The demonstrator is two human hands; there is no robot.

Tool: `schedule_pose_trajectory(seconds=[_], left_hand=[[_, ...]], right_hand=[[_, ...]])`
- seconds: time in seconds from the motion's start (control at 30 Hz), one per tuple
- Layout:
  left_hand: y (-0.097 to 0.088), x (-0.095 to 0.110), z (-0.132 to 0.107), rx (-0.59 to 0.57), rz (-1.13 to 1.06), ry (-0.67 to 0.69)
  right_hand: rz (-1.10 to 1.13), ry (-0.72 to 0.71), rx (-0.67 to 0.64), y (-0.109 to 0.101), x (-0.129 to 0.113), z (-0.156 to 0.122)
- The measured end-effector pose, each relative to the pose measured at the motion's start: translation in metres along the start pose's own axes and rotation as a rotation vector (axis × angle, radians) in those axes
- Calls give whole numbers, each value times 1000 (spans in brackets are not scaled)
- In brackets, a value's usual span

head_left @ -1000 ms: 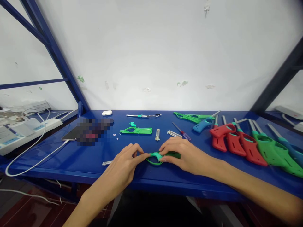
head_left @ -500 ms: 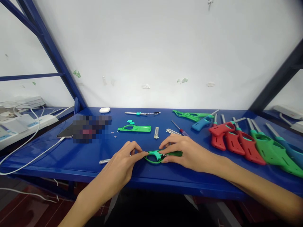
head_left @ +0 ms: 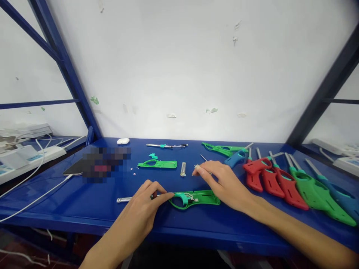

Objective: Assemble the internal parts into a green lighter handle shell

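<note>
Left hand [head_left: 147,196] fingers are pinching the metal tube [head_left: 123,200], with the green shell [head_left: 203,197] lying lengthwise rightward; right hand's [head_left: 224,181] narrow fingers are touching a small clear part [head_left: 195,166] just behind, grip unclear.

Two bare hands: left hand [head_left: 147,198], right hand [head_left: 221,179]. Two open green shells: near shell [head_left: 206,197] with parts inside, far shell [head_left: 157,164] bare. Nine assembled lighters, as far as the overlap allows counting: four red lighters [head_left: 269,180], three green lighters [head_left: 316,192], two blue lighters [head_left: 237,158]. One loose metal tube [head_left: 165,145] with wires. One teal trigger [head_left: 153,155]. One clear fuel cell [head_left: 183,169]. One screwdriver [head_left: 202,157], mostly under the right hand. One white earbud case [head_left: 122,141]. One phone [head_left: 73,169]. Two tiny white bits [head_left: 134,173].
</note>
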State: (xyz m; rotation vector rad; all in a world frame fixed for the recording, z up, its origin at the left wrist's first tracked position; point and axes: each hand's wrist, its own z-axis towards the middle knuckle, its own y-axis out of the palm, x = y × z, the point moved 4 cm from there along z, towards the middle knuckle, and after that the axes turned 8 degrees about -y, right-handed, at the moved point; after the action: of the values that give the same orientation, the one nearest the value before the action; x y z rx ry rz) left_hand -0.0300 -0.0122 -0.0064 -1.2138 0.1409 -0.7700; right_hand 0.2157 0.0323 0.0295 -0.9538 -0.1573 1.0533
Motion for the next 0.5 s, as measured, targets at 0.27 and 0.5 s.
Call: schedule_pose_trajectory(seconds=[0.27,0.5], left_hand=[[0,3,0,73,6,-42],[-47,-45,10,258,33,-220]], right_hand=[[-214,-66,-52,-1,11,-1],[-388,-322,-307,11,26,21]])
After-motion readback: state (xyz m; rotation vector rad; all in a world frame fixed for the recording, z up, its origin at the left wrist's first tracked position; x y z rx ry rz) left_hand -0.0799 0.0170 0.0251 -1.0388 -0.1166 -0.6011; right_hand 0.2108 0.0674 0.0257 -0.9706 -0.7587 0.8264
